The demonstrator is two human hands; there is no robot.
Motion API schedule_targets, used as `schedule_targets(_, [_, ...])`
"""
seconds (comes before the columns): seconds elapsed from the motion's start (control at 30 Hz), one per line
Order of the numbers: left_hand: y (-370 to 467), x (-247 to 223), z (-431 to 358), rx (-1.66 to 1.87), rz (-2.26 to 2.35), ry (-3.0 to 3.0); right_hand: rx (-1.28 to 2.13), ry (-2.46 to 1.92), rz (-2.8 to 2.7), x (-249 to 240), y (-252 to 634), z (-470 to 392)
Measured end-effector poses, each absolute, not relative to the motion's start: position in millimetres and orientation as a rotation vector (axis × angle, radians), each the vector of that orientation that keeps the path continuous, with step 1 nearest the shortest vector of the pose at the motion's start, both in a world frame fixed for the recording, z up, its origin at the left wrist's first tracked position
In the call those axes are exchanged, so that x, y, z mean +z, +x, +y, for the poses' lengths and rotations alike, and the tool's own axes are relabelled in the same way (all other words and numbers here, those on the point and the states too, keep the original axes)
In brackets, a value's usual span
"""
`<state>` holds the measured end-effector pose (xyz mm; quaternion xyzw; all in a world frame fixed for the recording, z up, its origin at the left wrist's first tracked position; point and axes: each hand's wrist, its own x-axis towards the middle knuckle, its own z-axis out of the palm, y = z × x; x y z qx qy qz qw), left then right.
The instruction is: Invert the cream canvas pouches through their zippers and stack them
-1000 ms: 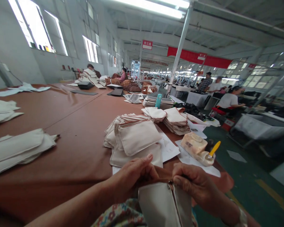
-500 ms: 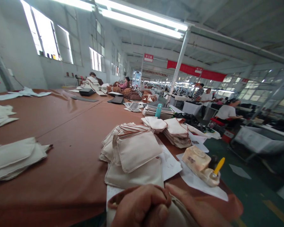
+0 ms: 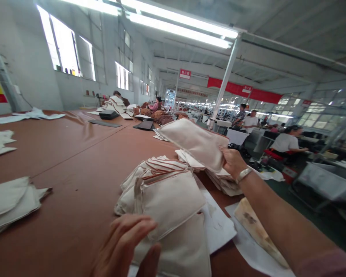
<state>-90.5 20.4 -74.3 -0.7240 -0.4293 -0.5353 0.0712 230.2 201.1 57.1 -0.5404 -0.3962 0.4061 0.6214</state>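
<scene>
My right hand [image 3: 233, 163] pinches a cream fabric panel [image 3: 194, 140] with brown edging by its right end. The panel hangs tilted in the air above the piles at the back right. At the bottom, my left hand [image 3: 129, 244] is apart from it, fingers spread and empty, over the near edge of a stack of cream panels [image 3: 173, 196] with brown borders. Further panels [image 3: 158, 163] fan out behind that stack. Beneath the raised panel sit two more piles, partly covered by it: one pile [image 3: 187, 157] and another pile [image 3: 223, 182].
A brown-covered table [image 3: 83, 165] spreads to the left, with cream pieces [image 3: 11, 200] at its left edge. White paper [image 3: 219, 219] lies under the stack. A stained block-like container [image 3: 256, 227] is partly behind my right forearm. Seated co-workers [image 3: 285, 142] are beyond the table.
My hands have parted. The right has swung forward and up, carrying a cream panel; the left has moved left and opened. The yellow-handled tool is now hidden behind my forearm.
</scene>
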Motion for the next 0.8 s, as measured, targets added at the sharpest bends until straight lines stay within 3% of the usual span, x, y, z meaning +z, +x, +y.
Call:
schedule_targets(0.17, [-33.8,-63.8,103.2,-1.183,-1.523,-2.486,0.775,-1.375,-0.879,-16.5,237.8,226.1])
schedule_targets(0.23, [-21.3,-73.4,147.1,-0.886,-1.743,-2.518,0.749,-1.382,-0.963,-56.5,226.6,198.6])
schedule_targets(0.43, [23.8,-87.0,230.7,-0.689,-1.961,-2.506,0.656,-1.231,-1.364,-143.1,167.2,87.0])
schedule_targets(0.57, [46.7,-77.9,230.7,-0.672,-1.936,-2.541,0.537,-1.107,-1.475,-153.8,147.8,58.9])
schedule_targets(0.8, [33.1,-67.7,195.0,-0.549,-1.811,-2.812,0.369,-1.237,-1.21,-109.4,210.6,69.6])
